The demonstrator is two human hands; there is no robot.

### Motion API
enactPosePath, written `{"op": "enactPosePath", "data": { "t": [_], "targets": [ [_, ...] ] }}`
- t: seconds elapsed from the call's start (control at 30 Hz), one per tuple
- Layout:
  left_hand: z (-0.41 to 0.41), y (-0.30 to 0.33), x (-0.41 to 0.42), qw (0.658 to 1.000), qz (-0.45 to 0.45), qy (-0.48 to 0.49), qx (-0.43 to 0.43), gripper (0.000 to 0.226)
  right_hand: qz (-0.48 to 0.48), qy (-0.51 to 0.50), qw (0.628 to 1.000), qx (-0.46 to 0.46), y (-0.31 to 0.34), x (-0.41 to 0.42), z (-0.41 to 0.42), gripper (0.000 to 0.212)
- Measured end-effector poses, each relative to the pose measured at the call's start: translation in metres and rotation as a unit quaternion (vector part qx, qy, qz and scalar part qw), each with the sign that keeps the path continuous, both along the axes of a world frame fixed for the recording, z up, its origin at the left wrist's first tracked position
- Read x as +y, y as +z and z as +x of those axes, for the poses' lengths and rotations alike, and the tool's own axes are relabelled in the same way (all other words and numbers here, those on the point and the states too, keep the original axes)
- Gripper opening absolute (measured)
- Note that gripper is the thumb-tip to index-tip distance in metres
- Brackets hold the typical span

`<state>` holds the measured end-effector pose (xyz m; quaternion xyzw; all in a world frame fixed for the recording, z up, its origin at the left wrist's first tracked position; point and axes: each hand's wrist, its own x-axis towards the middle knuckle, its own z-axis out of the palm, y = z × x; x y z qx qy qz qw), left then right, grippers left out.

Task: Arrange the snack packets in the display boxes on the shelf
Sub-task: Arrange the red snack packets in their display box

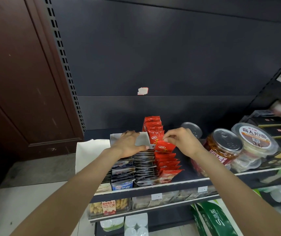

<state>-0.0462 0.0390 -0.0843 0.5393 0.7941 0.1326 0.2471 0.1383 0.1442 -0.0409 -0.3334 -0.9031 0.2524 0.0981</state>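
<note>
A row of red snack packets (167, 165) stands in a display box on the dark shelf (185, 174), running from the front edge to the back. To its left stand rows of dark grey packets (144, 169) and blue-white packets (122, 174). My right hand (180, 142) pinches one red packet (164, 147) by its top edge, lifted above the middle of the red row. My left hand (129, 143) lies flat on the white flap of a display box (142, 138), thumb against the grey packets.
Clear jars with silver pull-tab lids (224, 145) and a round noodle tub (253, 138) stand to the right on the shelf. A white carton (90, 155) sits at the left end. Lower shelves hold snack boxes (109, 206), bottles and a green pack (216, 218).
</note>
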Motion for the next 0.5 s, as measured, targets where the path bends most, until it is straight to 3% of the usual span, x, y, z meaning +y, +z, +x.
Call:
{"op": "enactPosePath", "data": {
  "t": [0.27,0.5],
  "targets": [
    [0.004,0.007,0.003,0.999,0.025,0.023,-0.016,0.068,0.073,-0.049,0.994,0.07,0.011,0.003,0.007,0.011],
    [0.01,0.03,0.012,0.99,0.117,0.006,-0.073,0.04,0.118,-0.099,0.976,0.155,0.04,0.002,0.004,0.013]
  ]
}}
